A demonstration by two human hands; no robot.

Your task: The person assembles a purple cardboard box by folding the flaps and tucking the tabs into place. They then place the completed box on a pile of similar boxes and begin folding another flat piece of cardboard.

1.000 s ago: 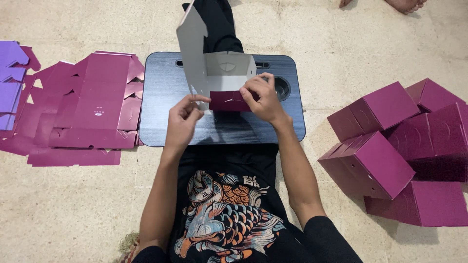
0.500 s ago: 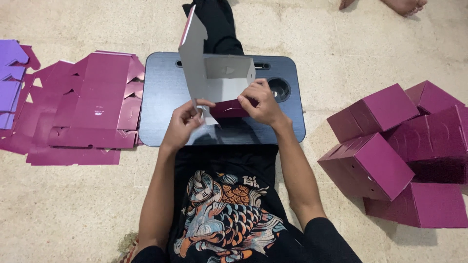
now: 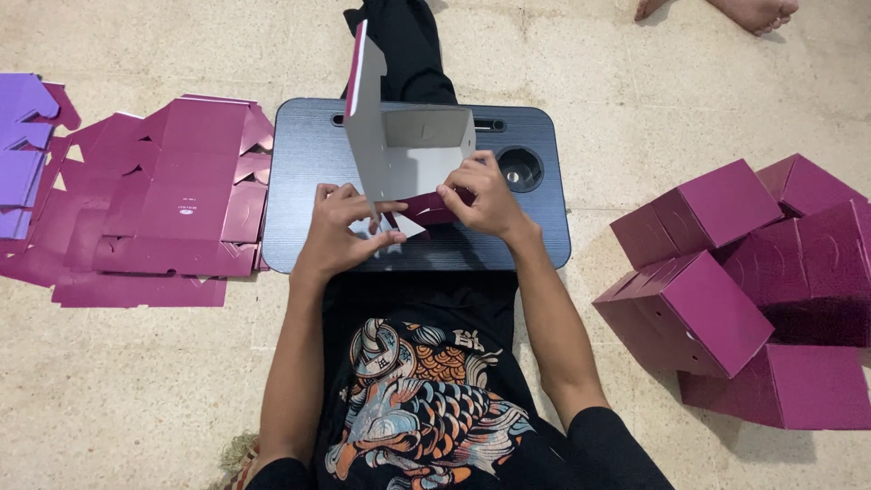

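Note:
A half-folded cardboard box (image 3: 399,150), grey inside and magenta outside, stands on the dark blue lap tray (image 3: 308,163). Its tall panel rises toward the camera. My left hand (image 3: 340,227) pinches a small grey flap at the box's near left corner. My right hand (image 3: 485,195) presses on the near magenta flap at the right side of the box. Both hands grip the same box.
A stack of flat magenta box blanks (image 3: 154,200) lies on the floor to the left, with purple blanks (image 3: 23,136) further left. Several folded magenta boxes (image 3: 726,281) are piled at the right. Another person's bare feet (image 3: 735,11) show at the top edge.
The box has been turned more upright and its near flap folded further in. Both hands have shifted down along the near edge of the box.

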